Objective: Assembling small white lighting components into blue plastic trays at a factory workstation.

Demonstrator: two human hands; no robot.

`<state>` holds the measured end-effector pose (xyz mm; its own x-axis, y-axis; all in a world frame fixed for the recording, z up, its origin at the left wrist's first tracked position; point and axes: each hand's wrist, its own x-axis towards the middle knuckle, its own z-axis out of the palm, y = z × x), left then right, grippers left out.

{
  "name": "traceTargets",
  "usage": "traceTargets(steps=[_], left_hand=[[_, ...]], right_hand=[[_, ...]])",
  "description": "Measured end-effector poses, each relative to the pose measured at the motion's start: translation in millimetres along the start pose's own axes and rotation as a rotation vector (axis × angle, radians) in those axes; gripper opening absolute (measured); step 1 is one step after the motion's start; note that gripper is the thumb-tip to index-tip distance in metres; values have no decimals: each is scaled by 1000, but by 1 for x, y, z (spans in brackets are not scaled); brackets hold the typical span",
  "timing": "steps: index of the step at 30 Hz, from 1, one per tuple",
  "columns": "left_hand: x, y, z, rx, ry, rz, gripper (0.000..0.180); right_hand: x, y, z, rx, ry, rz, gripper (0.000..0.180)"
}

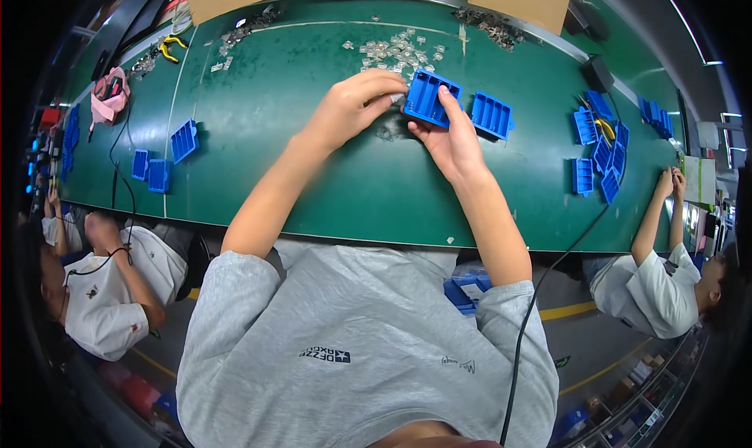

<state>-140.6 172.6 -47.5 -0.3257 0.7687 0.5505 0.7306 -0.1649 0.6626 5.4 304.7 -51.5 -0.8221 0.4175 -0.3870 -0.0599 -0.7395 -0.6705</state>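
My right hand (453, 142) grips a blue plastic tray with slotted compartments (423, 95), tilted above the table, the thumb over its near right side. My left hand (354, 107) is closed in a pinch at the left edge of that tray. A small pale bit shows at its fingertips, too small to name. Just right of my right hand a second blue slotted tray (492, 116) lies on the table. Beyond both hands is a loose heap of small clear pieces with metal-looking parts (395, 51).
The green table (329, 189) also carries blue trays at the left (184, 141) and a pile of them at the right (603, 146). Yellow-handled pliers (171, 48) and a pink pouch (110, 95) lie far left. Cardboard boxes (521, 0) line the back. People sit at both sides.
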Motion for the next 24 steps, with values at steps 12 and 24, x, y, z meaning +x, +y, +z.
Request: traceTargets(steps=[12,24], left_hand=[[-6,3,12,-492,189,-597,15],[-3,11,-6,182,137,-38,20]], right_hand=[[-9,3,14,-216,-57,-207,39],[-9,4,15,-282,-92,-86,39]])
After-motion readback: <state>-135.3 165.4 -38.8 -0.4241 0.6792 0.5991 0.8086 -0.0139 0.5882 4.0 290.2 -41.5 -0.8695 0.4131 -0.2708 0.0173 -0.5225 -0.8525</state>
